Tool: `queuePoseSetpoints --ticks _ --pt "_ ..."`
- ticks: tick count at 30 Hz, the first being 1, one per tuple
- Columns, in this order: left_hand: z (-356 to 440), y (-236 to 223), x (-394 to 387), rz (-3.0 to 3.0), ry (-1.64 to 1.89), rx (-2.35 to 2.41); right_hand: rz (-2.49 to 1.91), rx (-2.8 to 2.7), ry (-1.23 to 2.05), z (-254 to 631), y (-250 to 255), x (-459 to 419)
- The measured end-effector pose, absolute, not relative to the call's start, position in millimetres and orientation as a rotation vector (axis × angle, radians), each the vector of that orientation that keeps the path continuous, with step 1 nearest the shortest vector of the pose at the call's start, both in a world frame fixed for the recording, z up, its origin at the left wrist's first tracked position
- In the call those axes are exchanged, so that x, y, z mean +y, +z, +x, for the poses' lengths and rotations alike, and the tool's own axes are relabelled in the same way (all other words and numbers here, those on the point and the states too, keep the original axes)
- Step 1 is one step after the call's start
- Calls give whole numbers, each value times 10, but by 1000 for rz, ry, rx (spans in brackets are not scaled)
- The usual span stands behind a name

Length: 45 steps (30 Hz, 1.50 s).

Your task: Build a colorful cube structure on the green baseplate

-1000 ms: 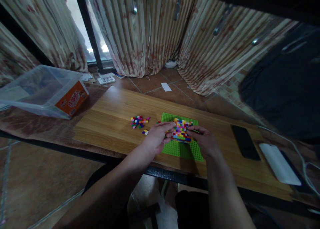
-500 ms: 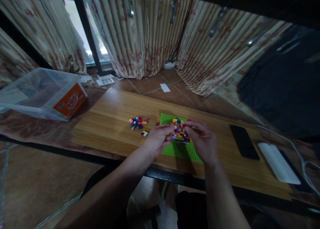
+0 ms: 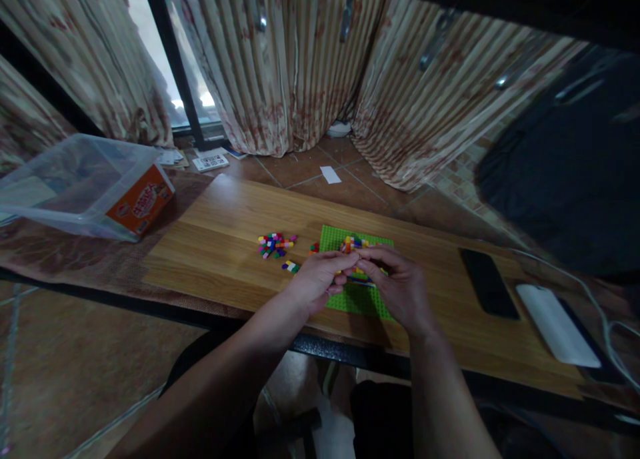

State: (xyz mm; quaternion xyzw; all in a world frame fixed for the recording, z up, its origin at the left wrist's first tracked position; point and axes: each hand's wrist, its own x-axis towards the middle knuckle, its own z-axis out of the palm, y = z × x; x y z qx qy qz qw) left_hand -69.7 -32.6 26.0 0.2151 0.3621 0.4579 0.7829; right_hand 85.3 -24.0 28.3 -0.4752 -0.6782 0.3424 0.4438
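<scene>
A green baseplate (image 3: 358,299) lies on the wooden table (image 3: 225,225). A block of many-coloured small bricks (image 3: 353,243) stands on it, mostly hidden by my hands. My left hand (image 3: 317,279) and my right hand (image 3: 393,282) meet over the block, fingers curled and pinched together at its near side. What the fingertips pinch is too small to make out. A heap of loose coloured bricks (image 3: 274,244) lies left of the plate, with two stray bricks (image 3: 290,267) near my left hand.
A clear plastic tub (image 3: 75,179) with an orange label lies tipped at the table's left. A black phone (image 3: 484,283) and a white flat device (image 3: 555,324) with a cable lie at the right. Curtains hang behind.
My right hand has moved left from the block's right side to over its top. Both hands now meet above the bricks and hide most of the block.
</scene>
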Motion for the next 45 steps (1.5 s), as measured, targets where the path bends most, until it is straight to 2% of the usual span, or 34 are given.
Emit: queuePoseSetpoints --ticks 11,18,24,37,45 --pt "-706 293 -270 240 1022 754 -1296 -1629 902 1029 261 -234" --pt "-815 389 -183 -165 1176 662 -1439 -1612 721 1209 227 -170" --pt "-804 399 -183 -324 1278 680 -1551 -1537 706 1205 216 -163" --pt "-815 385 -211 -100 1114 703 -1619 -1597 743 1300 135 -127" --pt "-804 379 -234 49 1145 777 -1592 -1585 781 1270 69 -81"
